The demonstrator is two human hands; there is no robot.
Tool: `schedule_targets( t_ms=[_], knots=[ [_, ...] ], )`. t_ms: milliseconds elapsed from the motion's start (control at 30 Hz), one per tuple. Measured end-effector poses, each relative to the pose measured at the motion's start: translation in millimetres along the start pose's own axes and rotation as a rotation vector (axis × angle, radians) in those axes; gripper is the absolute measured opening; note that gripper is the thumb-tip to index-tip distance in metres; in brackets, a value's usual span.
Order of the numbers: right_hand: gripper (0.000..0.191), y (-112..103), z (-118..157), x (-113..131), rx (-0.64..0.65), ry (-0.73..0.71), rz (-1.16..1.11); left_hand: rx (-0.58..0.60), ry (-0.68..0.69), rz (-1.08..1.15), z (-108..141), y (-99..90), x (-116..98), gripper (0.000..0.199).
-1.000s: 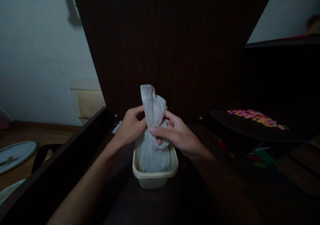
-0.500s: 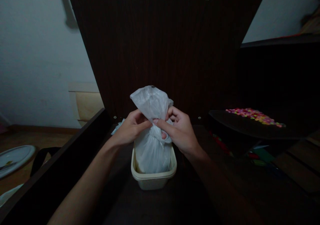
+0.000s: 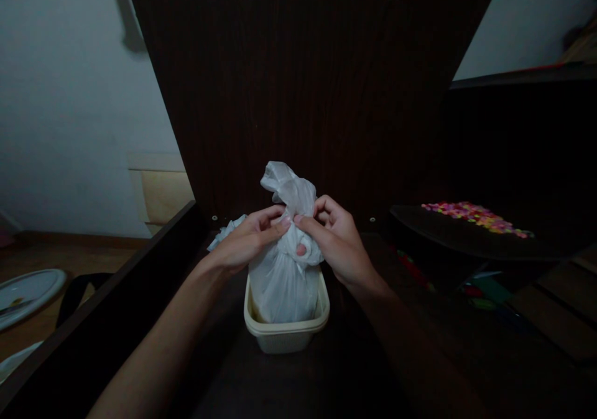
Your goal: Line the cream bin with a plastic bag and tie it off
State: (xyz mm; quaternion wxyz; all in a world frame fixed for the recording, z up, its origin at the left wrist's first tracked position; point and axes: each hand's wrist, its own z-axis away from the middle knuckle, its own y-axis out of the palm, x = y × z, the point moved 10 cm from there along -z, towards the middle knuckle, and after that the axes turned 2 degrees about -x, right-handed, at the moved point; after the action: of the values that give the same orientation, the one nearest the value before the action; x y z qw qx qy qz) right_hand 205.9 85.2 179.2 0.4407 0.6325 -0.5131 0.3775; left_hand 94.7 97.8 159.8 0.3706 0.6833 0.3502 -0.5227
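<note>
A white plastic bag point(image 3: 284, 288) sits inside a cream plastic basket point(image 3: 285, 329) on the dark surface, its lower part full and rounded. My left hand point(image 3: 254, 235) pinches the gathered neck of the bag from the left, thumb pointing inward. From the right, my right hand point(image 3: 338, 239) grips the same neck, with one fingertip poking through a loop of the twisted plastic. Above both hands the loose top of the bag stands up and flops to the left. What the bag holds is hidden.
Behind the basket rises a dark wooden panel point(image 3: 298, 96). Crumpled pale plastic point(image 3: 226, 231) lies behind my left hand. A dark ledge at right bears small colourful pieces point(image 3: 476, 217). On the floor at left is a white round lid point(image 3: 30, 294).
The bag's top has narrowed and become more twisted. My thumbs have come closer together at the neck, and the loop around my right fingertip shows more clearly.
</note>
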Motion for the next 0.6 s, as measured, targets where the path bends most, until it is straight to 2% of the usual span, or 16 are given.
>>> schedule_targets(
  t_ms=[200,333,467,600],
  knots=[
    [0.038,-16,-6,6,-0.119,-0.093,0.002,-0.047,0.033,-0.006,0,0.2,-2,0.05],
    [0.033,-17,-8,6,-0.12,-0.13,0.003,-0.034,0.13,-0.156,0,7.0,-10,0.045],
    [0.024,-8,-7,9,-0.026,-0.146,0.031,-0.054,0.245,-0.355,1,6.4,-23,0.039],
    [0.023,5,-1,18,0.125,-0.186,0.076,-0.085,0.276,-0.47,4,0.7,-31,0.04]
  ],
)
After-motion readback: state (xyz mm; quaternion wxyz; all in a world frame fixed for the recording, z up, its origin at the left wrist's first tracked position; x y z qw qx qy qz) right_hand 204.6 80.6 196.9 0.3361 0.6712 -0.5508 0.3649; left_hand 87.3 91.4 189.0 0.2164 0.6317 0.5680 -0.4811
